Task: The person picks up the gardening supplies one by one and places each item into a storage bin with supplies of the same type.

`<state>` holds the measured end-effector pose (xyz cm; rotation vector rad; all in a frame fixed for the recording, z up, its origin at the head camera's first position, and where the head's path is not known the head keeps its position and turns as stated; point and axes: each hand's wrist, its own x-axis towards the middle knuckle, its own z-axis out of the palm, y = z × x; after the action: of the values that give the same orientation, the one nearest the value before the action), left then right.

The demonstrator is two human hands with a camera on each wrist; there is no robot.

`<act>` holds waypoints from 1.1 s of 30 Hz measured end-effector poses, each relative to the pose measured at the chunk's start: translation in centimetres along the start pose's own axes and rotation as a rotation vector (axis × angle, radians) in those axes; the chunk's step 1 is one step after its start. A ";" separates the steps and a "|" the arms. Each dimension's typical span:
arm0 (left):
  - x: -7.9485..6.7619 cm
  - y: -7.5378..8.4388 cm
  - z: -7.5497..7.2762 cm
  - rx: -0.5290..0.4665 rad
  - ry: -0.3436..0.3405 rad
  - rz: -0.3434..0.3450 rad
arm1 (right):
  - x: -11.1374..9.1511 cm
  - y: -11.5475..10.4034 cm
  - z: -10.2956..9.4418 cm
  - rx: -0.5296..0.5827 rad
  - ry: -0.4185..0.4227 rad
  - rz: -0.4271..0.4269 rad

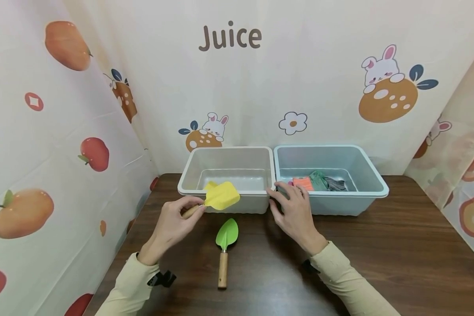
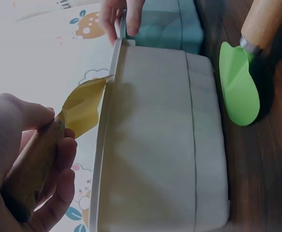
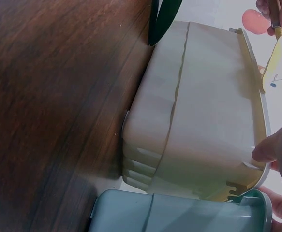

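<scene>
My left hand [image 1: 177, 219] holds a small yellow garden shovel [image 1: 222, 195] by its wooden handle [image 2: 34, 169]. The yellow blade is over the front rim of the white bin [image 1: 237, 204]. With my right hand [image 1: 294, 215] I grip the white bin at its front right corner, thumb [image 3: 266, 147] on the outer face and fingers over the rim, where the light blue bin [image 1: 339, 204] adjoins it. On the table in front of the white bin lies a green garden trowel [image 1: 227, 235], its wooden handle towards me.
Inside the blue bin are an orange cloth [image 1: 303, 183], a green cloth [image 1: 318, 181] and a dark grey striped cloth [image 1: 335, 184]. Both bins stand at the back of the brown wooden table [image 1: 399, 245], against a printed curtain [image 1: 320, 66].
</scene>
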<state>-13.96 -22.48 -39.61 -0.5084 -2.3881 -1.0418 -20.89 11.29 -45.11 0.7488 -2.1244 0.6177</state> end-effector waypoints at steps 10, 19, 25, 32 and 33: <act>0.7 -0.1 -0.6 0.115 -0.023 0.026 | 0.1 0.0 0.1 0.005 0.006 0.000; 1.5 -0.3 -0.7 0.120 -0.022 0.062 | 0.1 0.0 0.1 -0.003 0.001 0.000; 2.0 -0.4 -0.6 0.134 -0.046 0.086 | -0.1 0.1 0.1 0.000 0.005 -0.001; 2.6 -0.4 -0.9 0.076 -0.060 0.080 | -0.1 0.2 0.0 0.006 -0.002 0.003; 2.7 -0.5 -0.9 0.068 -0.061 0.076 | -0.1 0.2 0.0 0.007 0.000 0.002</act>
<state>-16.13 -23.08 -37.86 -0.6101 -2.4279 -0.9218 -20.96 11.45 -45.27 0.7509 -2.1245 0.6261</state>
